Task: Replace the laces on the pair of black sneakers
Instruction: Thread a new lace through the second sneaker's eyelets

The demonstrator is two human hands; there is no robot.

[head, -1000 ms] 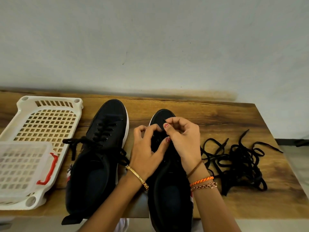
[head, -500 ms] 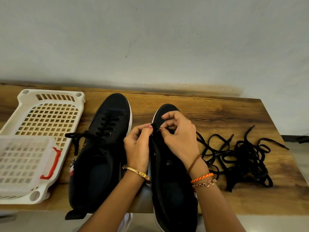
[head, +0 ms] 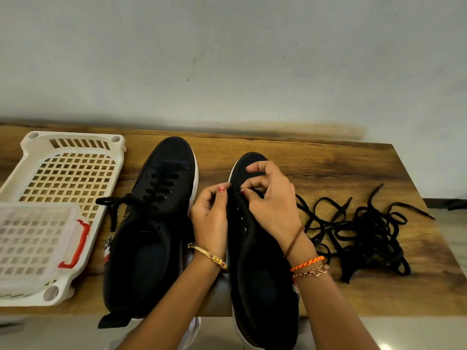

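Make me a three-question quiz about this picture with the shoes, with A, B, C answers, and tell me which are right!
1. Where does the pile of loose black laces lie?
A. inside the white basket
B. on the table, right of the right sneaker
C. on the floor

2. What colour is the clip on the clear lidded box?
A. red
B. blue
C. green

3. Which sneaker is laced?
A. both
B. only the right sneaker
C. only the left sneaker

Answers:
1 B: the laces lie on the wooden table beside the right sneaker, far from the white basket.
2 A: the clip is red.
3 C: the left sneaker has laces through its eyelets; the right one's visible eyelets are bare, and the left hand and right hand pinch a lace at its front.
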